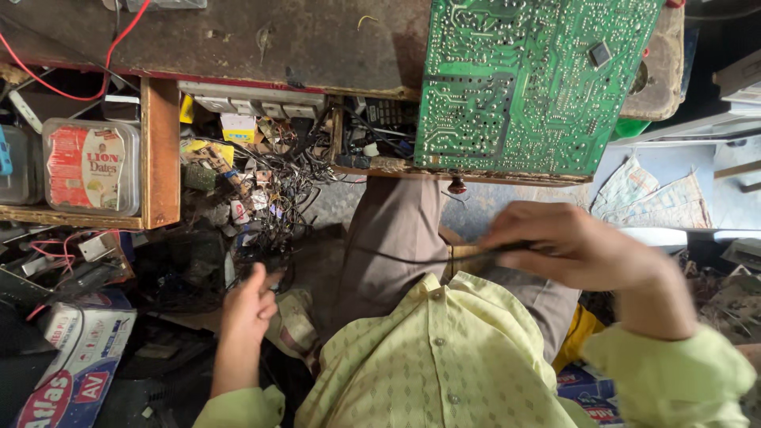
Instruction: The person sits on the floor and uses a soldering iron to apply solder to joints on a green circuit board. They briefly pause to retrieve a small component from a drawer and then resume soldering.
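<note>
A large green circuit board (531,79) lies solder-side up on the worn workbench (261,40), overhanging its near edge. My right hand (579,246) is below the board, over my lap, closed on a thin dark tool with a yellowish handle (476,254); a black cord trails left from it. My left hand (250,305) reaches down toward the cluttered floor on the left, fingers curled, and I cannot see anything in it. My pale yellow shirt fills the bottom of the view.
A wooden drawer (158,150) hangs open at left with a clear plastic box with a red label (91,166) inside. A tangle of black wires and small parts (269,190) sits under the bench. Cardboard boxes (79,357) lie lower left; folded checked cloth (658,198) at right.
</note>
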Available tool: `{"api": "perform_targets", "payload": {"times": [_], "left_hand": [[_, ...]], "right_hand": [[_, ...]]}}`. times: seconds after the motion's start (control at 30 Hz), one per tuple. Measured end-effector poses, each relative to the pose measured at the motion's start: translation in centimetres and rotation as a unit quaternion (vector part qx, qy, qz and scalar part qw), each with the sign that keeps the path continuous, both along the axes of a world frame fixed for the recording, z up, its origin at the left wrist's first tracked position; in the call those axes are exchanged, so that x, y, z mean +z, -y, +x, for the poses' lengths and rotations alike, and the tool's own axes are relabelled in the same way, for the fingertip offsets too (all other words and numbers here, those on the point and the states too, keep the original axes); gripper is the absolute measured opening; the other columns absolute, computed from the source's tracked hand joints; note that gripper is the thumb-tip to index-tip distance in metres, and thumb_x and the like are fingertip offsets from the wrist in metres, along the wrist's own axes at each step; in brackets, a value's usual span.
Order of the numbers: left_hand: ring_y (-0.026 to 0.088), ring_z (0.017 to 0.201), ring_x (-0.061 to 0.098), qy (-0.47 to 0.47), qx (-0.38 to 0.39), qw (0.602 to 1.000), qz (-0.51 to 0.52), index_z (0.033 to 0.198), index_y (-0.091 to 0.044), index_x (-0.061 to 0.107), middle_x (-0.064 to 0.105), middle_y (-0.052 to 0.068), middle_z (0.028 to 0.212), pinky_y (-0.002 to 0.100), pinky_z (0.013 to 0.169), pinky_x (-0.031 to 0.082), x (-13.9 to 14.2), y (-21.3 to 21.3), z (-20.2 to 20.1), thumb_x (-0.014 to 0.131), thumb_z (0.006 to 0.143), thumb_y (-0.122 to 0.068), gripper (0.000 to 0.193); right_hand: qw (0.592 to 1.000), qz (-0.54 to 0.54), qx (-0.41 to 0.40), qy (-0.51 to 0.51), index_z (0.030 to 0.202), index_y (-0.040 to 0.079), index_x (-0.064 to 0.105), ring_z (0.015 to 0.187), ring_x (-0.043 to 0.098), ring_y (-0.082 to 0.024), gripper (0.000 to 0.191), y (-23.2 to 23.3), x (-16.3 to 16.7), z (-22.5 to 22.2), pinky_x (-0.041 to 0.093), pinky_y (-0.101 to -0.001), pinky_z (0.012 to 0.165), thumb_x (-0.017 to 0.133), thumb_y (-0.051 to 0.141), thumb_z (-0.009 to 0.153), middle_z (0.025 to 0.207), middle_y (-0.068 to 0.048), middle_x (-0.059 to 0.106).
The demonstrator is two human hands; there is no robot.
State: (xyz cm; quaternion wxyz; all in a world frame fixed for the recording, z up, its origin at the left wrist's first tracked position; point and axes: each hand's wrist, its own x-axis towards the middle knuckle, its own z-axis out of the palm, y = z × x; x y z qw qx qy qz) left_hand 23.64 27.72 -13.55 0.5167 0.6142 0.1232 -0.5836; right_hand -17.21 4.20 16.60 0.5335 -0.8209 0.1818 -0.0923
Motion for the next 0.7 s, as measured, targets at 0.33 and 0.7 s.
{"api": "perform_targets", "payload": {"times": [0.33, 0.7], "left_hand": [[0.010, 0.098, 0.064, 0.287, -0.244, 0.882, -0.284, 0.123, 0.000, 0.069, 0.072, 0.008, 0.106, 0.026, 0.085, 0.050, 11.0, 6.6, -7.5, 0.065, 0.099, -0.012, 0.027], [0.013, 0.064, 0.061, 0.481, -0.081, 0.868, -0.094, 0.095, -0.003, 0.079, 0.067, 0.007, 0.068, 0.032, 0.063, 0.047, 2.6, 17.7, 4.5, 0.062, 0.102, -0.028, 0.031]], "right_hand": [[0.948, 0.215, -0.236, 0.021, 0.127, 0.002, 0.064, 0.084, 0.067, -0.012, 0.038, -4.6, -11.2, 17.6, 0.057, -0.0303, 0.073, 0.078, 0.001, 0.091, 0.100, -0.008, 0.073], [0.944, 0.238, -0.227, -0.002, 0.131, -0.003, 0.059, 0.110, 0.070, -0.016, 0.034, -5.8, -13.9, 10.9, 0.057, -0.0288, 0.083, 0.064, 0.001, 0.097, 0.127, -0.012, 0.069]]}}
